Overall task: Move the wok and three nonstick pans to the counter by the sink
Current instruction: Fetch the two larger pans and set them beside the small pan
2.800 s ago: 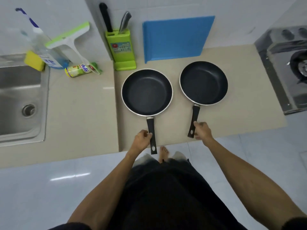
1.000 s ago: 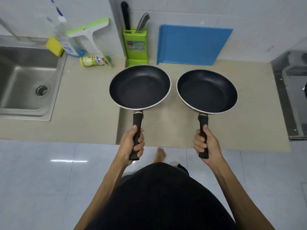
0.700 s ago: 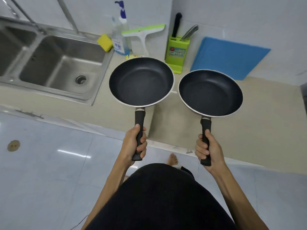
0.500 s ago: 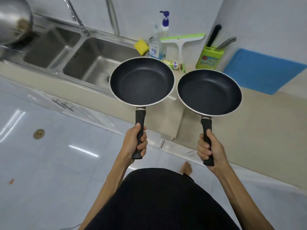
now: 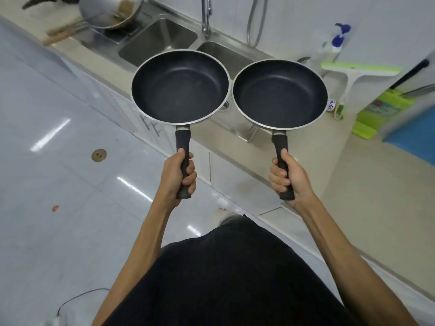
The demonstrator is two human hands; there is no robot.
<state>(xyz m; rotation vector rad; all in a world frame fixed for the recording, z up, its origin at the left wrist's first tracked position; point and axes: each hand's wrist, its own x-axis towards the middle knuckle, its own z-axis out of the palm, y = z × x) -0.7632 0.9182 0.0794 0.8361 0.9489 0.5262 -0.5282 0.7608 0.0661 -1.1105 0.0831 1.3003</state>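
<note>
I hold two black nonstick pans level in the air, side by side, rims almost touching. My left hand (image 5: pixel 179 175) grips the black handle of the left pan (image 5: pixel 180 84), which hangs over the counter edge and the double sink (image 5: pixel 160 40). The right pan (image 5: pixel 279 94) is held by its handle in my right hand (image 5: pixel 286 176), over the right basin. A steel wok (image 5: pixel 109 11) with brown residue sits on the drainboard at the far left of the sink. A dark handle shows at the top left corner.
A tap (image 5: pixel 206 17) and hose rise behind the sink. To the right stand a soap bottle (image 5: pixel 335 42), a green-edged squeegee (image 5: pixel 360 71), a green knife block (image 5: pixel 379 109) and a blue cutting board (image 5: pixel 414 135). Wooden utensils (image 5: pixel 62 34) lie beside the wok. White floor tiles stretch left.
Both pans were lifted off the counter by their handles. My view has swung left along the counter, so the sink and wok have come into sight and the pans now hang over the sink.
</note>
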